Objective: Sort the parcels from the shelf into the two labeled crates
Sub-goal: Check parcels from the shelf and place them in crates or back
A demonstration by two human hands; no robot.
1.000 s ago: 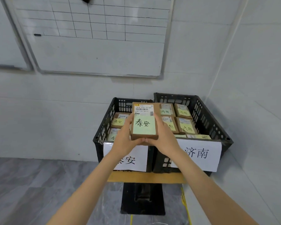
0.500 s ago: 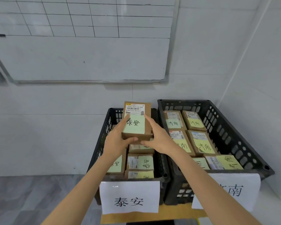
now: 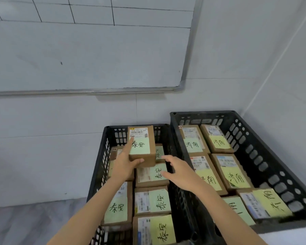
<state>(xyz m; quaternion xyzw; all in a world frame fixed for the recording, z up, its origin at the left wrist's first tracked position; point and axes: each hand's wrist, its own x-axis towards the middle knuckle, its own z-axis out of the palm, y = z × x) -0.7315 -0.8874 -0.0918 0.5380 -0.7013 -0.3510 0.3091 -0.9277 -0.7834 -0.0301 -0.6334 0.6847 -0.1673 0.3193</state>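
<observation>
A brown cardboard parcel (image 3: 142, 147) with a green 泰安 note and a barcode label sits over the far end of the left black crate (image 3: 102, 156), on top of other parcels. My left hand (image 3: 125, 164) grips its near left corner, thumb under the front edge. My right hand (image 3: 177, 171) hovers just right of it with relaxed fingers, touching nothing. The left crate holds several 泰安 parcels (image 3: 153, 202). The right black crate (image 3: 254, 144) holds several parcels marked 济南 (image 3: 219, 138).
Both crates stand side by side against a white wall, in a corner. A framed whiteboard (image 3: 95, 50) hangs above them. Grey floor (image 3: 34, 223) shows at lower left. A white surface edge (image 3: 290, 237) shows at lower right.
I have come closer and look down into the crates. The parcel has gone forward and down onto the stack in the left crate. My right hand has let go of it.
</observation>
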